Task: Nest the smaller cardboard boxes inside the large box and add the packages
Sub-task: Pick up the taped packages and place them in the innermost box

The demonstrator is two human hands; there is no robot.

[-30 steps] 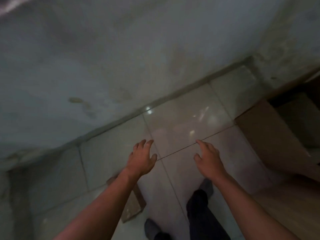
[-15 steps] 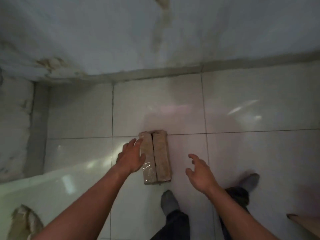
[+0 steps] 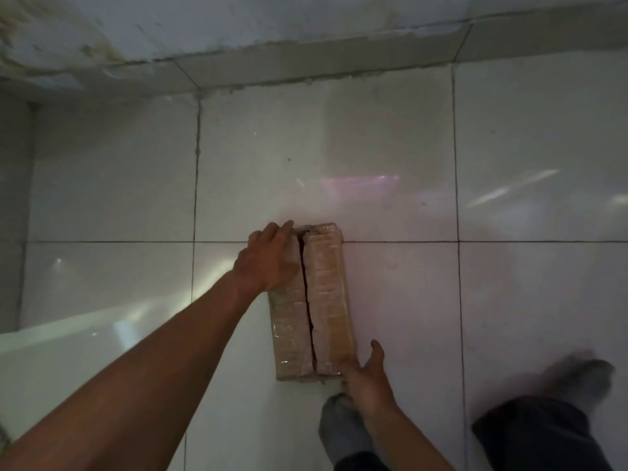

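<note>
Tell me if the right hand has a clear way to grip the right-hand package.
Probably yes. The right hand already sits at the near corner of the right-hand package, with bare floor tile along its outer side. The left hand rests on the left package, out of the way.

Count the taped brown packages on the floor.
2. The left package lies under the left hand; the right package lies flush beside it, the right hand at its near corner. None others visible.
</note>
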